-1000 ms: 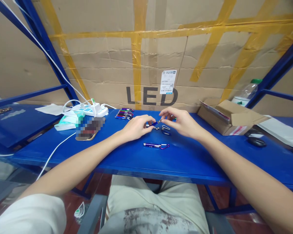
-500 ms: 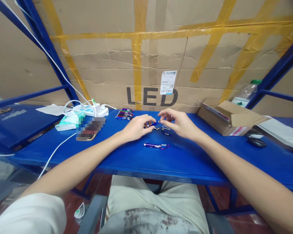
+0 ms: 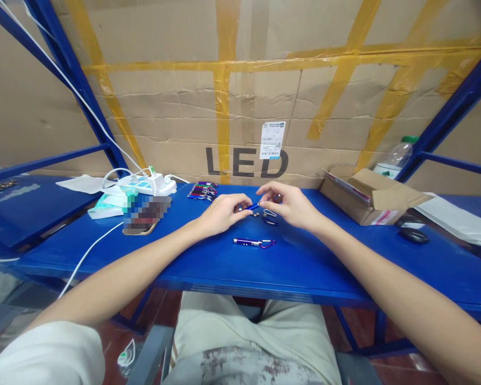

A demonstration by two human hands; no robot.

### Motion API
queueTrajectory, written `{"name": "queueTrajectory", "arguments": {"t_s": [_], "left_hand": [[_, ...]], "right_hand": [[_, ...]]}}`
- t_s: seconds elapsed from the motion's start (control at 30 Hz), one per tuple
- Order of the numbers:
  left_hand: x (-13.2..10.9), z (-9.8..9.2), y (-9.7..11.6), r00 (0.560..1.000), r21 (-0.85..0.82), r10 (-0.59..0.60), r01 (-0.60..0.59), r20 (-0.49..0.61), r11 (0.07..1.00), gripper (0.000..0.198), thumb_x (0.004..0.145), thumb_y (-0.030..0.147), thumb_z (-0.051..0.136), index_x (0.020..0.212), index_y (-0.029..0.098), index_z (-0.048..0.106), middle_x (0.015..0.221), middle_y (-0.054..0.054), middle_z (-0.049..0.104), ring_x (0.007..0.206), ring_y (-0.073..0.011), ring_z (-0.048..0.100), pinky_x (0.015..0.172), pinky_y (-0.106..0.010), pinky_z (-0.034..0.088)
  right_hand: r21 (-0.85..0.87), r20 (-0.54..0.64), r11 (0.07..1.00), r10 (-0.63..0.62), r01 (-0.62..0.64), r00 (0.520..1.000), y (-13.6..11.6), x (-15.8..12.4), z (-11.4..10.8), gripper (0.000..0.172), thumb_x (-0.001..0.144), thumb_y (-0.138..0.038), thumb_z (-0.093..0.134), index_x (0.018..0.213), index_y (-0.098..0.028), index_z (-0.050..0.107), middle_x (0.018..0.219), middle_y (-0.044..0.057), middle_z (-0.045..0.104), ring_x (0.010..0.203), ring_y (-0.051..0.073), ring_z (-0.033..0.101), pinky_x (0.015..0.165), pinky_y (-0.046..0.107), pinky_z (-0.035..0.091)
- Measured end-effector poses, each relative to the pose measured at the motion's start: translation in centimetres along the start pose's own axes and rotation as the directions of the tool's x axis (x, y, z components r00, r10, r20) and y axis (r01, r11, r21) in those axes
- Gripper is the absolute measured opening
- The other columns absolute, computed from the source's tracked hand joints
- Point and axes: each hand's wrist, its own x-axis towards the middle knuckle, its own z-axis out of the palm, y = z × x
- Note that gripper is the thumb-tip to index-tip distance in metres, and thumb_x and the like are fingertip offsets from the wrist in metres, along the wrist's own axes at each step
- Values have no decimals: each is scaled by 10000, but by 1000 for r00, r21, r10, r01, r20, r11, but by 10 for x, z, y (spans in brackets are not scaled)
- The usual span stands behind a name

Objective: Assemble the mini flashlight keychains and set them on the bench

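Over the blue table, my left hand [image 3: 223, 214] is closed around a small blue keychain flashlight tube [image 3: 254, 206], which slants up to the right. My right hand [image 3: 292, 205] pinches at the tube's right end with thumb and index finger; its other fingers are curled. Several small button cells [image 3: 255, 215] lie just below the tube. Beside them, under my right hand, are a silver carabiner clip [image 3: 269, 213] and a dark blue one [image 3: 270, 221]. Nearer me lies a purple-blue keychain flashlight [image 3: 247, 243] with its clip attached.
Several coloured keychain flashlights [image 3: 202, 191] lie in a row at the back. On the left are a phone [image 3: 146, 216], a green-white packet [image 3: 110, 203] and a power strip [image 3: 156, 184]. An open cardboard box [image 3: 369, 200], a black mouse [image 3: 413, 235] and a bottle [image 3: 396, 158] stand right.
The view has shifted slightly. Both hands stay together at the blue tube, with my right fingertips still at its right end. The things on the table have not moved.
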Motion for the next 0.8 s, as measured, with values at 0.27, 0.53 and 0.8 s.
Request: {"name": "queueTrajectory", "arguments": {"t_s": [0.27,0.53,0.8], "left_hand": [[-1,-3,-4,997,77,81,-82,10,994,119,1040,323,722,1074,211,704,993,-27,736,848,-181,662,805,-304,503],[-3,-3,-7,985,249,172,-163,-16,955,74,1072,266,677,1076,197,652,1033,-41,706,906,-198,654,823,-316,497],[-6,3,-7,974,420,226,-198,-18,886,208,1124,315,575,1221,186,706,1096,-93,680,998,-235,668,867,-347,540]], "right_hand": [[237,78,946,211,-223,974,4,2,6,336,769,-362,843,1039,-194,734,721,-4,740,671,185,656,659,319,511],[428,111,812,389,-398,914,1,3,11,416,678,-329,921,1029,-198,740,687,-33,688,612,131,557,614,291,440],[512,116,717,489,-474,865,2,3,13,414,633,-262,936,1002,-210,758,767,1,722,663,132,566,601,278,422]]}}
